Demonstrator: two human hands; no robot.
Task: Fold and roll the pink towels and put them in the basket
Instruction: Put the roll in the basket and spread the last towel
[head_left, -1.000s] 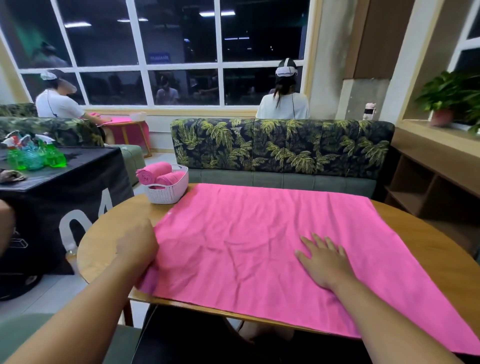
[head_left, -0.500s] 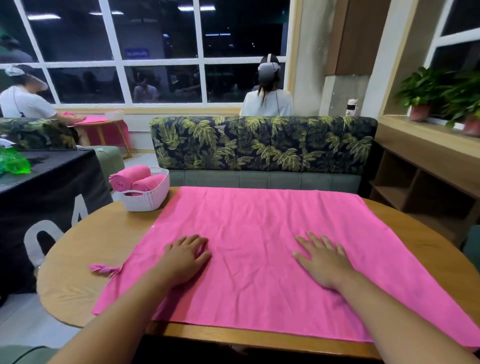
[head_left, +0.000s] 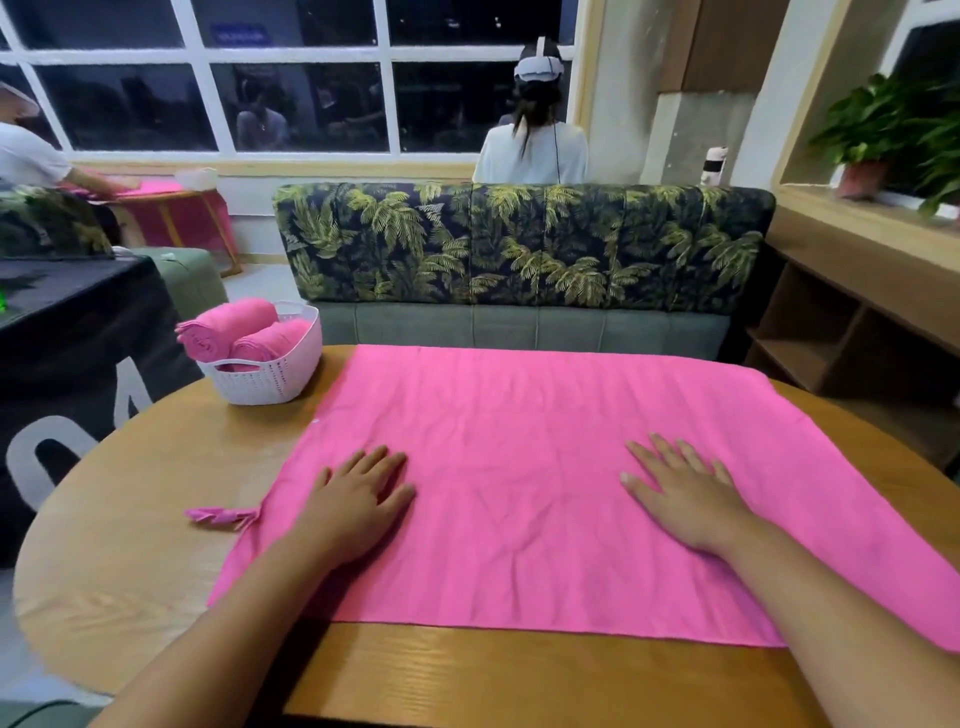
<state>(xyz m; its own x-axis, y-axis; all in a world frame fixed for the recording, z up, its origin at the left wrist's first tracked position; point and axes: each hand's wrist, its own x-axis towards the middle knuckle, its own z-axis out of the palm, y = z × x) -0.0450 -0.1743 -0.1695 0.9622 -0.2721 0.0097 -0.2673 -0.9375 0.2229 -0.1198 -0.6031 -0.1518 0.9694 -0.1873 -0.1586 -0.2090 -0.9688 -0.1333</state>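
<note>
Left hand (head_left: 358, 501) and right hand (head_left: 680, 499), fingers flat and gripping nothing, press the pink towel (head_left: 519, 415) smooth, presumably for folding

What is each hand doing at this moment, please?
Left hand: open, fingers flat on the spread pink towel, holding nothing.
Right hand: open, palm flat on the same towel, holding nothing.

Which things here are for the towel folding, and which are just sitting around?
For the job: the flat pink towel, with left hand and right hand resting on it; the white basket; the two rolled towels inside it; the wooden table.
Just sitting around: the leafy sofa; the potted plant; the wooden shelves.
</note>
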